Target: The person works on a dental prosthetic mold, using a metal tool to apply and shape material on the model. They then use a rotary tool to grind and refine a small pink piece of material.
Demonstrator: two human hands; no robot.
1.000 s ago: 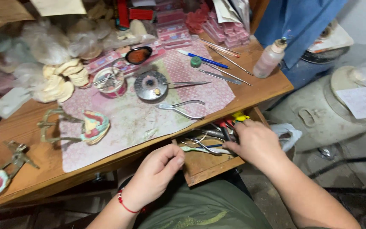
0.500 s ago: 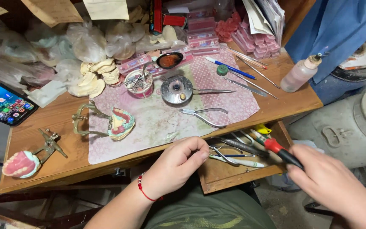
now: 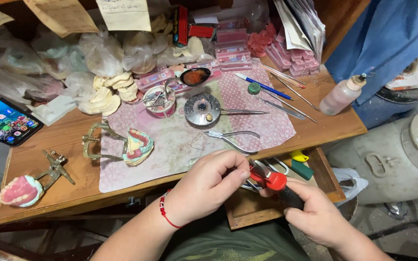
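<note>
The right hand has its grip wrapped shut around the dark handles of a red-jointed pair of pliers, tilting the metal nose up toward the left hand. The left hand's grip is pinched together, thumb and forefinger meeting right at the pliers' nose, as if steadying something too small to make out. Both hands hover just in front of the tabletop, over an open drawer, which keeps the work close to the body and above a place that would catch anything dropped.

The wooden tabletop carries a pink patterned cloth that serves as the working patch. On its left edge sits a brass articulator holding a denture set, jaws open toward the worker; a second articulator with pink dentures lies near the tabletop's left corner, well apart. A phone leans at the far left. Mid-cloth stand a round metal dish and a small cup of tools, with silver pliers lying just beside, within easy reach. A squeeze bottle stands at the right edge.
</note>
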